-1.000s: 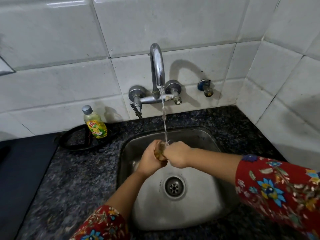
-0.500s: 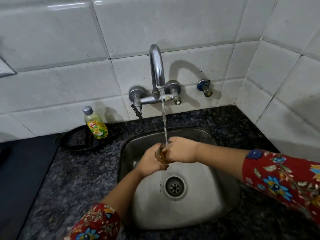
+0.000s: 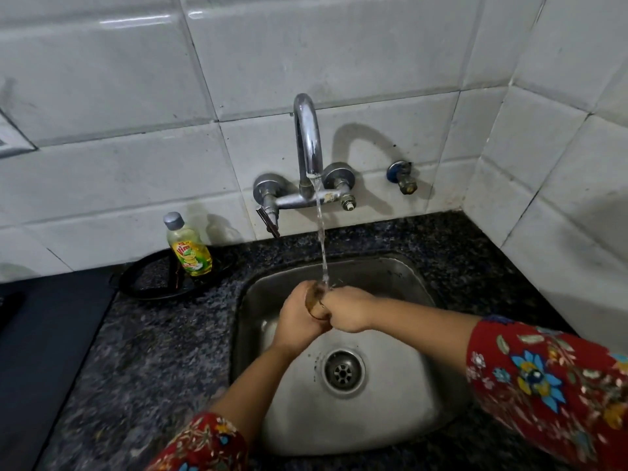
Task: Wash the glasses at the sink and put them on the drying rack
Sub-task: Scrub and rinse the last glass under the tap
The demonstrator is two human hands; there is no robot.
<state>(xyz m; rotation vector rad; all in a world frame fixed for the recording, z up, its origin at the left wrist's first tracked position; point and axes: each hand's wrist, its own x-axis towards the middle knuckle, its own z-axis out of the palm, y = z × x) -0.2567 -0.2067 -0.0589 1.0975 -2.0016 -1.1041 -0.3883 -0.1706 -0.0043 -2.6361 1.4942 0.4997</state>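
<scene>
Over the sink (image 3: 390, 263), which is sunk into the speckled dark tabletop (image 3: 163, 351) near its back right corner, two bare hands meet under the tap (image 3: 307, 137). The left grip (image 3: 295, 321) comes up from the near edge and has its fingers wrapped round a small amber-tinted glass (image 3: 314, 300), holding it above the basin, behind the drain (image 3: 343, 370). The right grip (image 3: 348, 311) reaches in from the right side and is curled tight against the other side of the glass, closing on it there; most of the glass is hidden between the two, and only a curved brownish strip shows. A thin stream of water (image 3: 321, 239) falls from the spout and lands just where glass and knuckles meet. Both arms wear red floral sleeves (image 3: 543, 385), pushed back from the wrists. Toward the back edge of the tabletop, left of the sink, a bottle of yellow-green dish liquid (image 3: 190, 249) with a grey cap stands upright on a black ring stand (image 3: 142, 283), close to the white tiled wall. A dark flat slab (image 3: 40, 334) covers the left end of the tabletop. A small wall valve (image 3: 402, 175) sticks out of the tiles right of the tap.
</scene>
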